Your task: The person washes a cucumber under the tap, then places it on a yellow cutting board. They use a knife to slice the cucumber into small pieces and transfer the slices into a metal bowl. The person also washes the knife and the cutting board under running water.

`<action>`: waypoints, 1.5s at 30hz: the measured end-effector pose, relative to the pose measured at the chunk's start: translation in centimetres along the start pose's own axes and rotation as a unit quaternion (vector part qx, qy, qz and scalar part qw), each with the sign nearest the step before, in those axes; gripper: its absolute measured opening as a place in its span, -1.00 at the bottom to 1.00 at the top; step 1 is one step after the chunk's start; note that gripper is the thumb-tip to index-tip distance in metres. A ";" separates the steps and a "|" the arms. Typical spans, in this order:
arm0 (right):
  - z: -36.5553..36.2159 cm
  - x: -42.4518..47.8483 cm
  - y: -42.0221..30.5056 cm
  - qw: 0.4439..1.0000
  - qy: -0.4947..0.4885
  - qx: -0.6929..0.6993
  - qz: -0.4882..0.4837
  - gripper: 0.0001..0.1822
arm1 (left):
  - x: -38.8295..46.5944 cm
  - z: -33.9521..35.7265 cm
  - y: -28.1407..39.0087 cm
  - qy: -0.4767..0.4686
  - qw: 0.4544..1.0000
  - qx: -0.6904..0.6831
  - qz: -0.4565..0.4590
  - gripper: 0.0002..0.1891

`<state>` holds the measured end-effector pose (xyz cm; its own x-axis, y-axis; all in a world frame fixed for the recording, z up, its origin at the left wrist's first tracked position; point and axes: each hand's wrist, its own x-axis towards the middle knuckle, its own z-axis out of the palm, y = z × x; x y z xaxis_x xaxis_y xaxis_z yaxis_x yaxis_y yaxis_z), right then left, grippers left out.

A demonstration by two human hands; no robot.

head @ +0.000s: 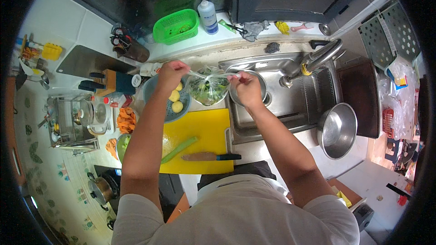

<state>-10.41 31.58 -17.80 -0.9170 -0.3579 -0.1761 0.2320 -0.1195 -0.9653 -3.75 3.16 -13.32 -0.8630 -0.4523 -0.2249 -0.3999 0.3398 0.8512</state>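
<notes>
A clear plastic bag (208, 90) with green leafy vegetables inside sits between the blue colander and the sink. My left hand (175, 73) pinches one twisted end of the bag's top. The other end is pinched by my right hand (247, 86), so the top is stretched between them, with a crossing or knot at its middle. Under my left forearm is the blue colander (185, 109), holding several peeled round yellow vegetables (177, 106). On the yellow cutting board (207, 126) lie a green stalk (179, 149) and a knife (211, 157) with a black handle.
The steel sink (286, 105) has a metal bowl (257, 83) at its left and a faucet (320, 58) behind. A larger steel bowl (337, 131) rests at its right edge. A knife block (114, 81), orange peppers or peelings (126, 120) and a lidded pot (101, 190) are leftward.
</notes>
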 end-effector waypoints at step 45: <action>-0.3 -0.4 -2.6 0.860 -0.217 -0.314 -0.339 -0.82 | 2.2 -0.9 2.3 -0.045 0.949 -0.225 -0.214 -0.69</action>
<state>-10.77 32.29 -15.25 -0.5342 -0.7310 0.4245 -0.6541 0.0393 -0.7554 -6.24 2.19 -11.44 -0.6817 -0.3912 -0.6183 -0.5649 -0.2556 0.7846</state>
